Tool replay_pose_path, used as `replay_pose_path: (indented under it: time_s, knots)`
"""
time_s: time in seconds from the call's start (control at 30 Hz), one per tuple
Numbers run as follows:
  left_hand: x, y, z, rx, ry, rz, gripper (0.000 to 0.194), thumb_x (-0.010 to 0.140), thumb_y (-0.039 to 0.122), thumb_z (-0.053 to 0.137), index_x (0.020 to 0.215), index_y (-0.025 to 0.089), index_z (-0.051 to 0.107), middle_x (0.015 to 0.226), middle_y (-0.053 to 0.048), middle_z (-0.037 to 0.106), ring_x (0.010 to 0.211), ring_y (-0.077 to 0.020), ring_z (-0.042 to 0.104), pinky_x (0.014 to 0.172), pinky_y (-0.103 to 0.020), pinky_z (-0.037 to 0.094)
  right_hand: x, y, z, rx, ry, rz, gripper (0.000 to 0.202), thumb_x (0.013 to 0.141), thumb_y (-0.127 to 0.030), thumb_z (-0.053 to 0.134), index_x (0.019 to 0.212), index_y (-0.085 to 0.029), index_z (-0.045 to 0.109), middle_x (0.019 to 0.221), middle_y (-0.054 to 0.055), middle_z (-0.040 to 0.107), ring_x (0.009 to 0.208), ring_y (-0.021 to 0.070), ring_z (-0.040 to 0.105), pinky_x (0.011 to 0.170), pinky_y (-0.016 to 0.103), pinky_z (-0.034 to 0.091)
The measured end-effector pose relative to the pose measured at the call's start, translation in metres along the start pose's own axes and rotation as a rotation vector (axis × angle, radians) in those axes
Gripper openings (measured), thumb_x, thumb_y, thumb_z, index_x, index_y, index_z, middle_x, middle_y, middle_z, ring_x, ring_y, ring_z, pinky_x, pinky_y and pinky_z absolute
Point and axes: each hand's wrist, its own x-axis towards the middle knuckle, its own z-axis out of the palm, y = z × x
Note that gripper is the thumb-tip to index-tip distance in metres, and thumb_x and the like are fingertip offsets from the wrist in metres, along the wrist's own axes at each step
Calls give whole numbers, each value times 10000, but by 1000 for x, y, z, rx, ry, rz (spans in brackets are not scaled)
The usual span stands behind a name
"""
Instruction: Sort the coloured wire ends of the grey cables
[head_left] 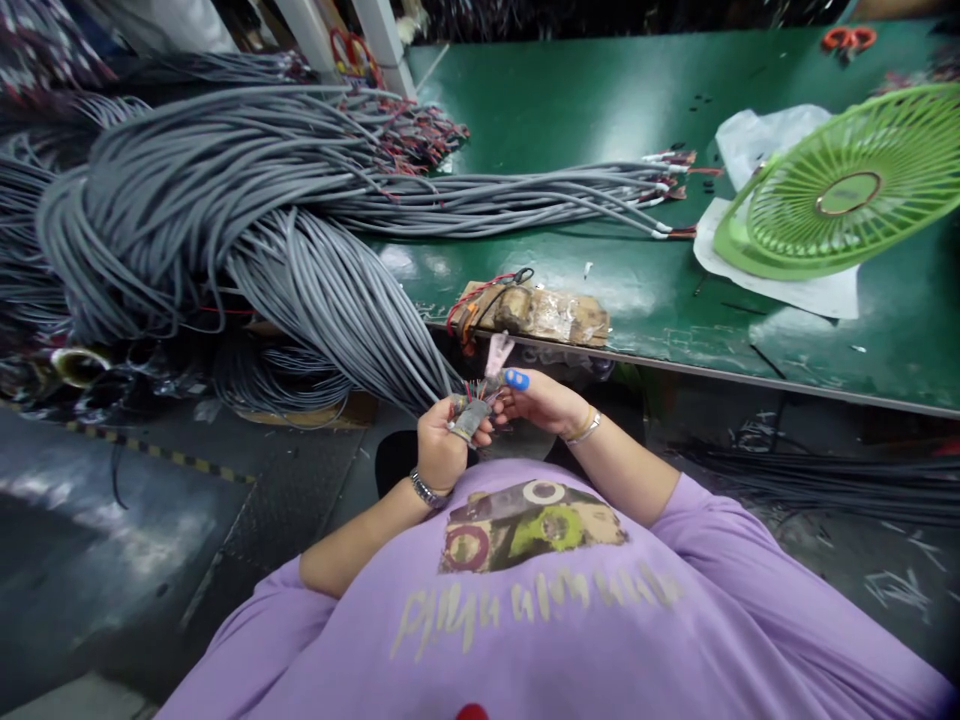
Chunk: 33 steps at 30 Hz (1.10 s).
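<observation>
In front of my purple shirt, my left hand (444,445) is closed around the end of a grey cable bundle (360,300). Its thumb or fingers carry a worn grey wrapping (471,418). Thin red and dark wires (478,388) stick out between the two hands. My right hand (547,405) meets the left, its fingers pinched together on the thin wires; a blue cover (516,379) sits on one digit. Fine detail at the fingertips is too small to make out. A pale pinkish strip (498,353) rises just beyond the fingers.
A green workbench (585,100) runs across ahead. On its near edge lies a taped wooden block (551,315) with a cord. More grey cables (525,205) stretch over the bench. A green fan (847,190) stands at right; orange-handled scissors (847,40) lie farther back.
</observation>
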Motion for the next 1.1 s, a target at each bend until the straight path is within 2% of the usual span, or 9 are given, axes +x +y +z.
replay_pose_path:
  time_s: [0.17, 0.37, 0.43, 0.5, 0.63, 0.77, 0.87, 0.93, 1.1]
  knots:
    - [-2, 1, -3, 163, -68, 23, 203, 754, 341, 715, 731, 153, 643, 572, 7, 666, 426, -86, 591, 430, -174, 474, -6, -5, 7, -236, 48, -109, 370, 617, -409, 837, 727, -127, 624, 620, -24, 602, 556, 74, 512, 571, 217, 439]
    - [1, 13, -4, 283, -270, -169, 230, 671, 334, 769, 698, 137, 653, 561, -22, 678, 455, -133, 636, 449, -211, 517, -12, -3, 15, -465, 78, -251, 325, 655, -396, 813, 705, -124, 642, 631, -18, 605, 560, 86, 508, 558, 227, 423]
    - [2, 14, -5, 234, -247, -189, 253, 694, 366, 756, 704, 139, 644, 557, -21, 676, 443, -129, 630, 438, -206, 506, -15, -3, 12, -478, 91, -284, 326, 691, -414, 790, 739, -122, 654, 663, -13, 615, 585, 86, 518, 587, 228, 436]
    - [2, 14, -4, 128, -169, -190, 282, 711, 400, 745, 711, 145, 626, 553, -14, 672, 427, -121, 617, 418, -199, 485, -16, -4, 8, -426, 76, -263, 342, 713, -436, 774, 798, -124, 662, 709, -5, 634, 617, 87, 533, 618, 230, 451]
    - [3, 12, -1, -34, -63, -199, 323, 683, 427, 771, 741, 149, 615, 548, -3, 669, 418, -121, 608, 415, -204, 481, -17, 1, 6, -305, 36, -169, 411, 645, -431, 828, 863, -136, 641, 735, -3, 643, 608, 87, 534, 579, 227, 451]
    - [2, 8, -5, -16, -129, -181, 324, 685, 427, 779, 735, 142, 633, 580, -23, 688, 460, -143, 639, 462, -233, 520, -13, 12, 16, -214, 147, -235, 433, 618, -481, 828, 750, -151, 580, 604, -32, 592, 525, 84, 505, 522, 235, 436]
    - [0, 5, -11, 91, -239, -156, 308, 708, 419, 770, 718, 132, 660, 614, -48, 707, 504, -157, 664, 512, -252, 549, -12, 17, 25, -229, 168, -242, 442, 600, -496, 831, 717, -153, 577, 573, -36, 589, 496, 81, 497, 491, 227, 416]
    - [-2, 3, -15, 150, -268, -140, 308, 727, 422, 757, 709, 126, 671, 624, -57, 712, 524, -158, 674, 544, -258, 563, -11, 17, 28, -256, 163, -229, 437, 598, -500, 829, 706, -151, 588, 573, -34, 600, 490, 76, 493, 483, 220, 408]
    - [-4, -2, -13, 10, -127, -145, 317, 711, 424, 767, 762, 137, 644, 605, -36, 700, 484, -156, 656, 498, -255, 543, -9, 13, 30, -242, 195, -211, 450, 573, -512, 838, 727, -143, 631, 566, -28, 602, 477, 72, 480, 473, 220, 395]
